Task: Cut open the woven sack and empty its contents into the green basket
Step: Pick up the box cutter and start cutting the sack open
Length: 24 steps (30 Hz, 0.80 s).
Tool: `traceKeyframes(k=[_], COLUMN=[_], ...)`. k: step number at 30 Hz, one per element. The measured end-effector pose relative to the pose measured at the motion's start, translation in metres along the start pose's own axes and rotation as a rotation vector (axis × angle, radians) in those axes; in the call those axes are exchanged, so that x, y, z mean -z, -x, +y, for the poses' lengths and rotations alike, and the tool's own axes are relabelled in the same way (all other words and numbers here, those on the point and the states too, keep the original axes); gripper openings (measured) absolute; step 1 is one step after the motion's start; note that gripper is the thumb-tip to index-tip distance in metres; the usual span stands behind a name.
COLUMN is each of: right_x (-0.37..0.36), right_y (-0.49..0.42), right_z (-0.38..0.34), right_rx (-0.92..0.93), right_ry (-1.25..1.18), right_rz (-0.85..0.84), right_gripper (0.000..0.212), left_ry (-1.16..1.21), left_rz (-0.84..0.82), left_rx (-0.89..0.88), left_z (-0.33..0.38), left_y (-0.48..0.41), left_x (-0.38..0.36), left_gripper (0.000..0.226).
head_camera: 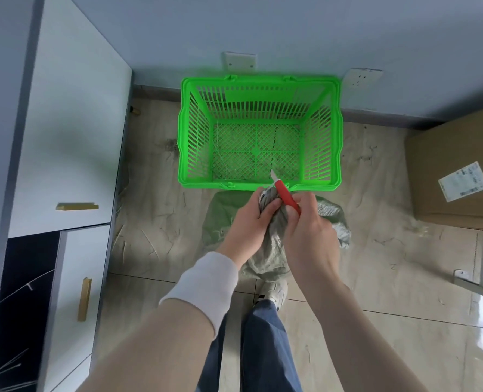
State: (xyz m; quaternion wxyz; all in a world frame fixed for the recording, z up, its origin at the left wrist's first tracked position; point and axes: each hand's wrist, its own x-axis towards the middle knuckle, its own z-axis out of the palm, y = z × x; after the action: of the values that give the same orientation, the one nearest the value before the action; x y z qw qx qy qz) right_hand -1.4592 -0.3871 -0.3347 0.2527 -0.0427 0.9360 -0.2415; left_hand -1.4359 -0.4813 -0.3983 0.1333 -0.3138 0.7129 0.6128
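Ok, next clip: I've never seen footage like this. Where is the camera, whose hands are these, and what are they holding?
There is no machine here: a person wears one wide-angle camera on the head, looking down at their own hands. The left hand grips the bunched neck of a grey woven sack standing on the tiled floor. The right hand holds a red-handled knife against that neck, blade pointing toward the green basket, which sits just beyond, near the wall, with nothing in it. A cardboard box lies to the right, white cabinets to the left.
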Motion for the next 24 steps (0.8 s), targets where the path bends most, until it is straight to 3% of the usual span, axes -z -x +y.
traceKeyframes(k=[3, 7, 14, 24], right_x=[0.004, 0.009, 0.015, 0.019], right_y=[0.002, -0.006, -0.004, 0.000], right_z=[-0.004, -0.006, -0.003, 0.002], right_rx=[0.044, 0.008, 0.047, 0.080], right_ry=[0.043, 0.010, 0.033, 0.073], right_rz=[-0.022, 0.010, 0.049, 0.036], right_gripper=[0.025, 0.024, 0.026, 0.027], left_ry=[0.050, 0.116, 0.233, 0.111], left_rz=[0.084, 0.002, -0.003, -0.010], left_rx=[0.040, 0.029, 0.039, 0.026], left_z=[0.005, 0.009, 0.016, 0.015], left_y=[-0.007, -0.002, -0.001, -0.007], left_x=[0.008, -0.003, -0.008, -0.003], left_gripper=[0.010, 0.012, 0.011, 0.011])
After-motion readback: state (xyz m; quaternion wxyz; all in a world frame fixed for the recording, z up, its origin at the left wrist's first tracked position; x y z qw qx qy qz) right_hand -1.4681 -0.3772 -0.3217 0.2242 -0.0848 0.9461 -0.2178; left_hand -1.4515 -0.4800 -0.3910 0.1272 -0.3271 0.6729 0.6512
